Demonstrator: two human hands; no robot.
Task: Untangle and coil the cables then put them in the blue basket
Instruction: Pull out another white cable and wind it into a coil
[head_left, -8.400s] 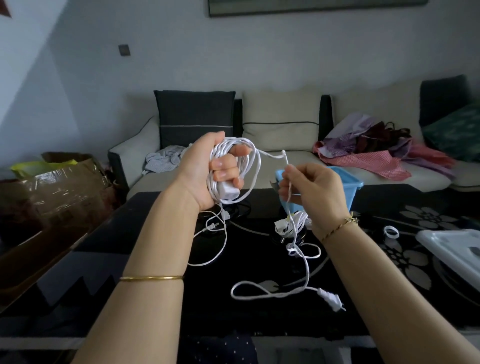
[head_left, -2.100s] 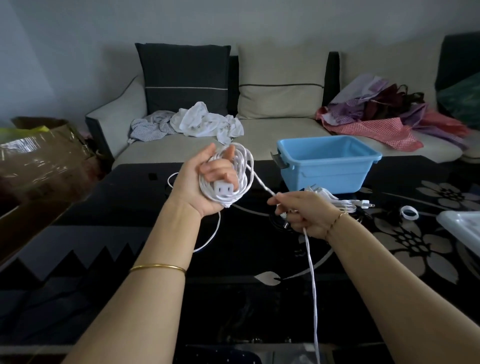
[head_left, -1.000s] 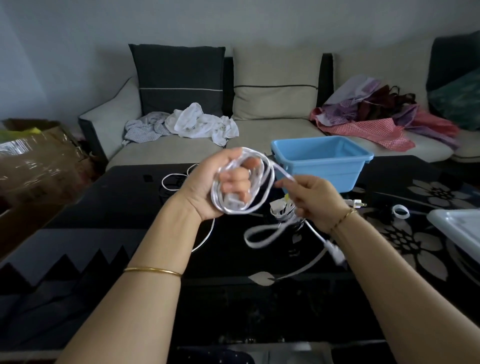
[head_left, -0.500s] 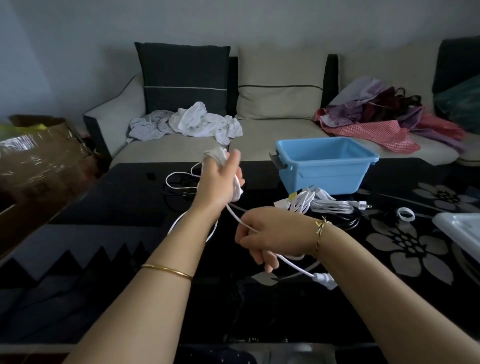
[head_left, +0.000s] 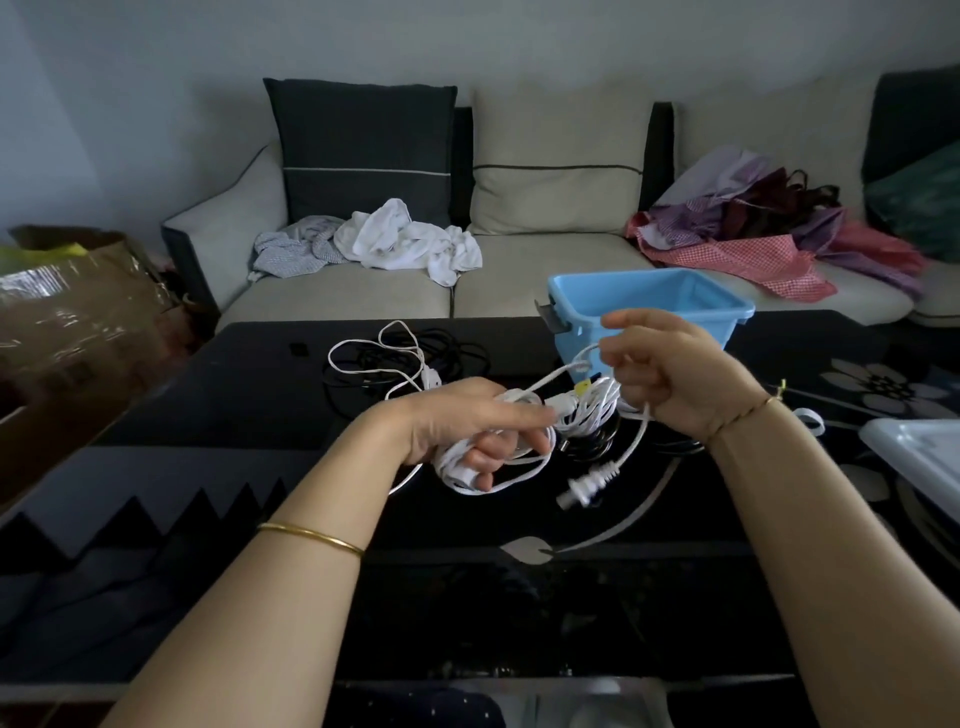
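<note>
Light: dim, cool, soft; the source is not seen.
Glare: the glossy black counter (head_left: 249, 415) shows faint reflections; the wrap on the cardboard box (head_left: 78, 322) shines.
Blur: the plug (head_left: 584, 488) of the white cable (head_left: 457, 470) looks smeared.
Distortion: wide-angle; forearms (head_left: 270, 597) look stretched at the bottom edge.

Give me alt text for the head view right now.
The left hand grips a white cable coil over the black table while the right hand holds its loose end, plug dangling. The blue basket stands behind the hands.
</note>
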